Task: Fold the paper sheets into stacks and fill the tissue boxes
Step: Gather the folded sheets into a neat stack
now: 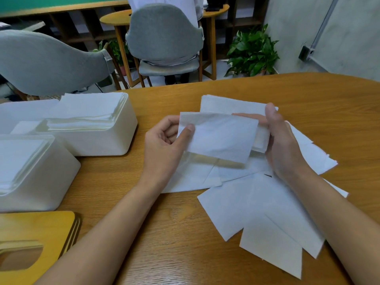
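A folded white paper sheet (220,136) is lifted above the wooden table (164,223). My left hand (164,142) pinches its left edge between thumb and fingers. My right hand (281,140) grips a thin stack of folded sheets (261,138) at the sheet's right end. Several loose unfolded sheets (257,204) lie spread on the table under and in front of my hands. Another folded pile (228,104) lies just behind them. Two white tissue boxes stand at the left: the far one (107,140) and the near one (41,177) both hold stacked sheets.
Wooden box lids (35,235) with an oval slot are stacked at the near left corner. Beyond the table's far edge stand two grey chairs (164,33), a potted plant (253,52), and a person seated at another desk.
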Action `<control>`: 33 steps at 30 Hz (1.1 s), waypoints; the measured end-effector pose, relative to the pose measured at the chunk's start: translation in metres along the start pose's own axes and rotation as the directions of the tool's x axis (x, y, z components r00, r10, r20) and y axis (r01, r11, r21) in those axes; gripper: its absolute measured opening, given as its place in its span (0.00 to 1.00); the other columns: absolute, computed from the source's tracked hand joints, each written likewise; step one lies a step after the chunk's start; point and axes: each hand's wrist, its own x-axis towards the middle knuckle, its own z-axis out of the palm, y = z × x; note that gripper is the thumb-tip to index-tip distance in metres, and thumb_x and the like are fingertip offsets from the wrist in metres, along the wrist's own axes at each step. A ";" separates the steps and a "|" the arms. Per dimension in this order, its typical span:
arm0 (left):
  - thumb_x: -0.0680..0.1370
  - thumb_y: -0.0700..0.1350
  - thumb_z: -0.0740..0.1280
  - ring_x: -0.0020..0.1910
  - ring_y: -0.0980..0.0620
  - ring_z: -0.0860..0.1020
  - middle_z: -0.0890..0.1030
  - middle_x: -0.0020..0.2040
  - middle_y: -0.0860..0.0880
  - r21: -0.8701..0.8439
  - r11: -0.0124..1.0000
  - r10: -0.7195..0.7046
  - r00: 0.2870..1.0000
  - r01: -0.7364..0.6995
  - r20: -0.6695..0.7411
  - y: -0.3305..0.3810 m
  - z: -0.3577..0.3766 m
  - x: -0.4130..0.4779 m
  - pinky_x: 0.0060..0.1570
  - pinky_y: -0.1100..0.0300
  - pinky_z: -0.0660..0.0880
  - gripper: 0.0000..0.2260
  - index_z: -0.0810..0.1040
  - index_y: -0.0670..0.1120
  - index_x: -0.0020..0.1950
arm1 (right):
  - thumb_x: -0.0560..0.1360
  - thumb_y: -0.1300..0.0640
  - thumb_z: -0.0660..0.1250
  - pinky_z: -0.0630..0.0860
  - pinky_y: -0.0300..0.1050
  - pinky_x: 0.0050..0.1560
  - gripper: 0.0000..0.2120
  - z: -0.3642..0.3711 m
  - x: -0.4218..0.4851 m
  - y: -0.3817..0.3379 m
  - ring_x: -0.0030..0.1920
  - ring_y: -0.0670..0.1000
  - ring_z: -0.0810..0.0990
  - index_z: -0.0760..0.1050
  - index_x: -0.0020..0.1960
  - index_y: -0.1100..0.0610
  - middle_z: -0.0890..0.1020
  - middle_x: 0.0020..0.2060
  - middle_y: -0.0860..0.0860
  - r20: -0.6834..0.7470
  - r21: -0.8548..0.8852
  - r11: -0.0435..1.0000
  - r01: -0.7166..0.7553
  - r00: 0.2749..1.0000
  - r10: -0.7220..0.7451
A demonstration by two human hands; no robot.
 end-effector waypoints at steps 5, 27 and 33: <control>0.82 0.41 0.71 0.49 0.43 0.88 0.89 0.49 0.43 -0.058 0.994 -0.089 0.996 0.089 0.005 0.003 0.002 -0.002 0.48 0.52 0.85 0.09 0.81 0.40 0.61 | 0.73 0.51 0.75 0.81 0.52 0.56 0.07 0.006 -0.005 0.001 0.52 0.53 0.88 0.87 0.49 0.52 0.89 0.50 0.50 0.080 -0.046 0.998 0.041 0.996 -0.037; 0.77 0.51 0.77 0.49 0.59 0.80 0.82 0.58 0.56 0.211 0.973 -0.074 0.994 0.091 -0.086 -0.002 0.003 0.001 0.50 0.59 0.80 0.16 0.78 0.51 0.62 | 0.79 0.59 0.72 0.66 0.60 0.78 0.36 0.005 0.000 0.000 0.77 0.46 0.68 0.62 0.79 0.37 0.68 0.77 0.37 0.097 -0.113 0.979 0.172 0.982 -0.161; 0.80 0.45 0.73 0.51 0.47 0.88 0.89 0.52 0.46 0.107 0.976 -0.199 0.974 0.188 0.109 0.008 -0.001 0.001 0.56 0.44 0.83 0.17 0.77 0.46 0.68 | 0.72 0.47 0.78 0.58 0.69 0.78 0.44 0.000 0.006 0.002 0.79 0.52 0.65 0.56 0.77 0.26 0.62 0.81 0.41 0.122 -0.068 0.992 0.110 0.987 -0.101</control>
